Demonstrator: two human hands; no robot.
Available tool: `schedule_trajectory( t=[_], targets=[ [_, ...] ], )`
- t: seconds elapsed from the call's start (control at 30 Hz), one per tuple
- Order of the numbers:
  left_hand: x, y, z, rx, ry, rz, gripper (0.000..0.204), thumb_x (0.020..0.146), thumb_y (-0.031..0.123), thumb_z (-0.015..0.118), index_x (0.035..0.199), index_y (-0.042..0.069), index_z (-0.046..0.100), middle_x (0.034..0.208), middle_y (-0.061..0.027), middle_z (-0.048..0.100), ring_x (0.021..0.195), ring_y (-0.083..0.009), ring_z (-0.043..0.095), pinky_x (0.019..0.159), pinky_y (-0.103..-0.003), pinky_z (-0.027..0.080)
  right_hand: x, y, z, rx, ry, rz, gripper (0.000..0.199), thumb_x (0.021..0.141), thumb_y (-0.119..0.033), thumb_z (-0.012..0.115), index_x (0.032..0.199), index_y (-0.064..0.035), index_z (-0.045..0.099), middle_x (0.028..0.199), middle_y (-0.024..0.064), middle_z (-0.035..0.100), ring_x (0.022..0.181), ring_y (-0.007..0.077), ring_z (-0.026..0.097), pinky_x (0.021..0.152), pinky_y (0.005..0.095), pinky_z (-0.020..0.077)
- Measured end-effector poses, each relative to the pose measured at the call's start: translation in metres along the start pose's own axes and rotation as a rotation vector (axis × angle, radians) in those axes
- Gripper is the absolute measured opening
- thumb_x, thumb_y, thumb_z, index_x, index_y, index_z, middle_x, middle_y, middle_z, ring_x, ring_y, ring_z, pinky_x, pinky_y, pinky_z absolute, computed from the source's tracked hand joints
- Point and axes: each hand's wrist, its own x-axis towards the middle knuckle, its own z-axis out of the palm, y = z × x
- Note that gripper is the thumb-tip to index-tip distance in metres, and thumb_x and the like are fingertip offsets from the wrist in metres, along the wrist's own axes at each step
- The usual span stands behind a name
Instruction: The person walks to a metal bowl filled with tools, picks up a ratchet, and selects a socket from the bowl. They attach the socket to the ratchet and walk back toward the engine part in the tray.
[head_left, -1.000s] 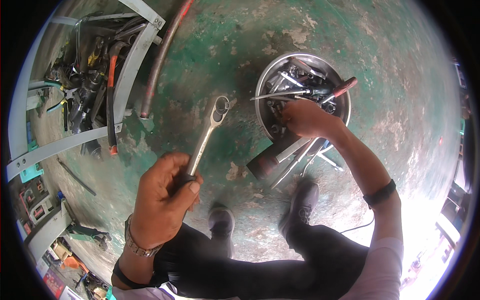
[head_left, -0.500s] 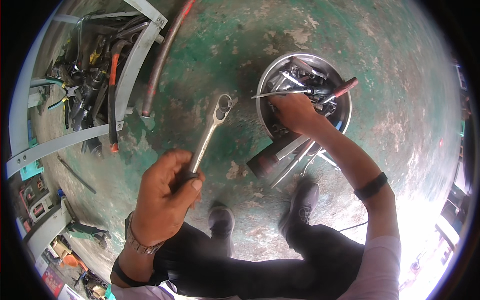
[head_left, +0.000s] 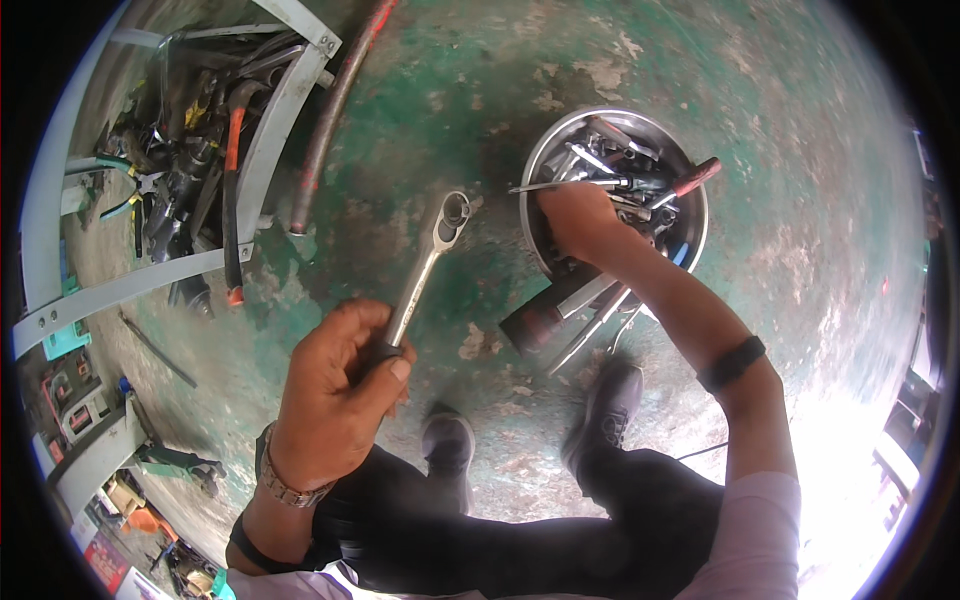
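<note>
My left hand (head_left: 335, 395) grips the handle of a silver ratchet wrench (head_left: 432, 245), whose round head points up and away over the green floor. My right hand (head_left: 578, 222) reaches into a round metal bowl (head_left: 540, 165) on the floor. The bowl is full of several sockets, bits and a red-handled tool (head_left: 692, 178). The fingers are down among the tools and partly hidden, so what they hold is unclear. Long metal tools (head_left: 585, 320) lean out over the bowl's near rim.
A grey metal frame (head_left: 262, 140) at the left holds several pliers, hoses and an orange-handled tool (head_left: 233, 190). A dark hose (head_left: 335, 105) lies beside it. My two shoes (head_left: 448, 440) stand below the bowl. Small boxes and clutter sit at the lower left.
My right hand has shifted slightly left and deeper into the bowl. The left hand and ratchet wrench have stayed nearly still.
</note>
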Motion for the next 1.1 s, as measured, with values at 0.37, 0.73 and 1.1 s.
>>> schedule_trajectory(
  t=[0.37, 0.73, 1.1],
  targets=[
    [-0.001, 0.001, 0.001, 0.011, -0.023, 0.009, 0.027, 0.088, -0.005, 0.055, 0.114, -0.004, 0.049, 0.086, -0.0047, 0.058, 0.067, -0.0065, 0.053, 0.057, -0.021, 0.044, -0.029, 0.058, -0.017, 1.472, -0.201, 0.037, 0.019, 0.09, -0.014, 0.067, 0.104, -0.0012, 0.063, 0.082, 0.0057, 0.068, 0.07, 0.0117, 0.065, 0.064, 0.024, 0.0537],
    [-0.001, -0.001, 0.002, 0.004, -0.017, 0.022, 0.027, 0.089, -0.004, 0.056, 0.114, -0.003, 0.049, 0.087, -0.0052, 0.058, 0.067, -0.0068, 0.054, 0.057, -0.021, 0.045, -0.027, 0.043, -0.028, 1.988, -0.35, -0.139, 0.023, 0.093, -0.017, 0.064, 0.108, -0.0013, 0.058, 0.09, 0.01, 0.068, 0.081, 0.0182, 0.07, 0.07, 0.0299, 0.058],
    [-0.002, -0.001, 0.003, 0.008, -0.017, 0.013, 0.026, 0.089, -0.004, 0.055, 0.114, -0.003, 0.049, 0.086, -0.0048, 0.058, 0.066, -0.0063, 0.054, 0.056, -0.02, 0.045, -0.03, 0.024, -0.04, 1.917, -0.239, -0.384, 0.026, 0.094, -0.013, 0.06, 0.116, -0.0007, 0.056, 0.091, 0.0087, 0.068, 0.082, 0.0205, 0.071, 0.069, 0.0327, 0.0602]
  ],
)
